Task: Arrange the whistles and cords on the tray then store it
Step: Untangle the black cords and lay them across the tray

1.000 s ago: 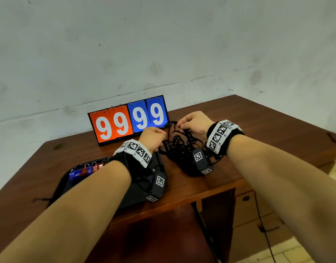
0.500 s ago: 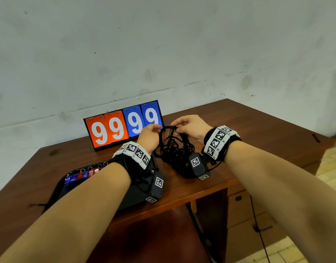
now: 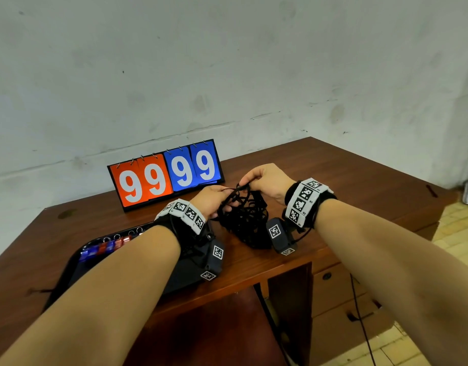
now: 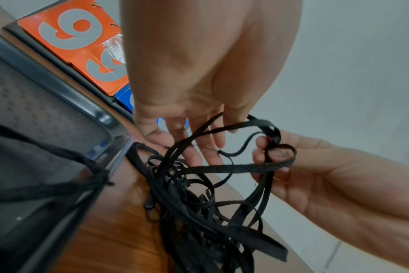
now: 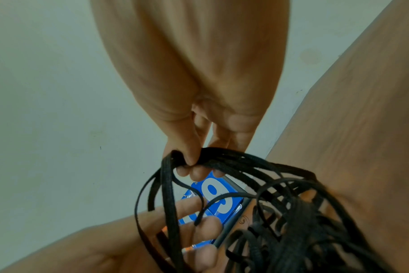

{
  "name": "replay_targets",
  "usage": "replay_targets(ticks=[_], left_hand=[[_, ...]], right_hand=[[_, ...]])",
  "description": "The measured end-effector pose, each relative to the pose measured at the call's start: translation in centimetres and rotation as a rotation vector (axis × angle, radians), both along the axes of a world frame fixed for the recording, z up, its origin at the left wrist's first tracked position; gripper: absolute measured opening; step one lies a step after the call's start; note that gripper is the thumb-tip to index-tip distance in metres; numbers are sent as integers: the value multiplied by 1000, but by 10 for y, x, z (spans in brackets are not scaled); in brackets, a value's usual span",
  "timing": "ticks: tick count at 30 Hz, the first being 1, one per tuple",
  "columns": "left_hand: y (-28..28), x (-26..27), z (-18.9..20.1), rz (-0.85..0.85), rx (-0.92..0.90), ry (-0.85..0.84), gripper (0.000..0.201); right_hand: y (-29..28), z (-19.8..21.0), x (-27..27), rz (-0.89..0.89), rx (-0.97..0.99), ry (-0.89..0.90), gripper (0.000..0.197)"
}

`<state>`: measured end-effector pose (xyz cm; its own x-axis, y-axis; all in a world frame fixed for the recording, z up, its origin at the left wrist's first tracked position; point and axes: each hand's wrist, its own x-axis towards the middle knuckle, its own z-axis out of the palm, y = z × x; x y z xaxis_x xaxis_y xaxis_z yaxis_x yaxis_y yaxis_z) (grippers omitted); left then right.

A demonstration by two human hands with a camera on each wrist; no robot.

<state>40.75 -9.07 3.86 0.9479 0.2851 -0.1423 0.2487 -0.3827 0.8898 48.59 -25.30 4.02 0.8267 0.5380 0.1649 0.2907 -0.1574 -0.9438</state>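
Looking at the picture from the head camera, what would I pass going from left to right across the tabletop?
Black tray with the row of whistles → left hand → tangle of black cords → right hand. The scoreboard stands behind, overlapping several of these, so I leave it out.

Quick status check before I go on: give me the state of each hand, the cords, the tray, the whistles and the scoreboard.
Right hand: pinches a loop of the cords, raised off the table.
Left hand: fingers spread, threaded among the cord strands.
Cords: tangled black bundle, partly lifted, the rest on the table, off the tray.
Tray: on the table, left of the cords.
Whistles: lined up on the tray.
Scoreboard: upright, reading 99 and 99.
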Motion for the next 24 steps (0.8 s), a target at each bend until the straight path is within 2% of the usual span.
replay_targets(ticks=[11, 15, 17, 19, 21, 24], left_hand=[[-6, 6, 0, 14, 5, -57, 10], [-11, 1, 10, 9, 42, -16, 25], [-15, -2, 17, 68, 55, 32, 22], [-15, -2, 21, 133, -34, 60, 20], [-10, 0, 18, 133, -69, -38, 25], [-8, -2, 17, 144, 15, -206, 14]], right_hand=[[-9, -3, 0, -42, -137, -112, 33], [-9, -5, 0, -48, -207, -157, 35], [-8, -6, 0, -60, -260, -188, 35], [-9, -9, 3, -82, -362, -238, 37], [-11, -12, 4, -82, -493, -284, 41], [-14, -11, 1, -63, -541, -272, 39]])
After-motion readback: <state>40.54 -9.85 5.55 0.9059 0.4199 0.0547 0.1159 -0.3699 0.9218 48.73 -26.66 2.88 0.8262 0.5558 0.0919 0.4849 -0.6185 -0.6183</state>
